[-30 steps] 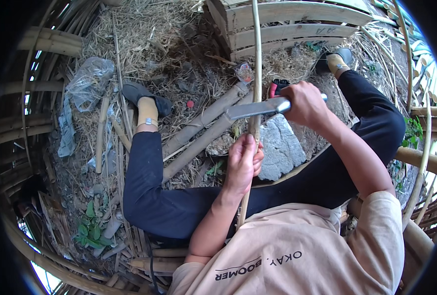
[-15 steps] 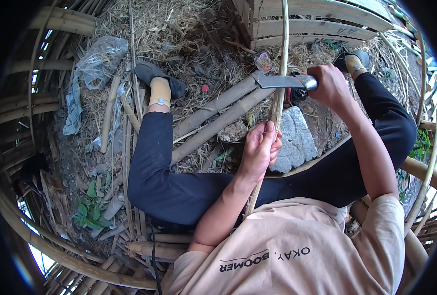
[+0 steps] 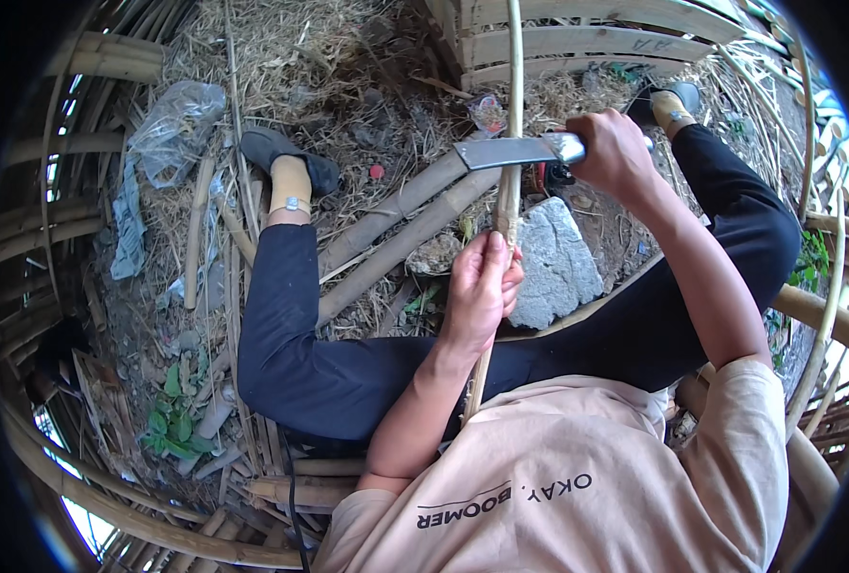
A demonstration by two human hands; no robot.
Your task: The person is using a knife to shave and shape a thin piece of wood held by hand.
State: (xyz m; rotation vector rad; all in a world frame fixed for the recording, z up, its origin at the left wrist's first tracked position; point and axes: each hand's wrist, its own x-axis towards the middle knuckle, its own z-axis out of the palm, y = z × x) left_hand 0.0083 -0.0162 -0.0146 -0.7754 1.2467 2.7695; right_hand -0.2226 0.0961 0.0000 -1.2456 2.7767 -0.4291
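Observation:
My left hand (image 3: 482,286) is closed around a long, pale bamboo strip (image 3: 514,86). The strip runs from against my shirt, past my hand and away to the top of the view. In my right hand (image 3: 611,153) is the handle of a broad-bladed knife (image 3: 504,153). Its grey metal blade lies across the strip, a little beyond my left hand, with the tip pointing left. Whether the edge bites into the strip I cannot tell. A flat grey stone (image 3: 553,267) lies on the ground just right of my left hand.
Two thick bamboo poles (image 3: 410,229) lie on the ground between my legs. A slatted wooden crate (image 3: 577,46) stands at the far side. To the left are a clear plastic bag (image 3: 178,129) and loose sticks. Straw covers the ground, and bamboo framing curves around the sides.
The whole view has shifted, so everything sits slightly farther left. Both hands keep their hold, and the knife stays across the strip at nearly the same place.

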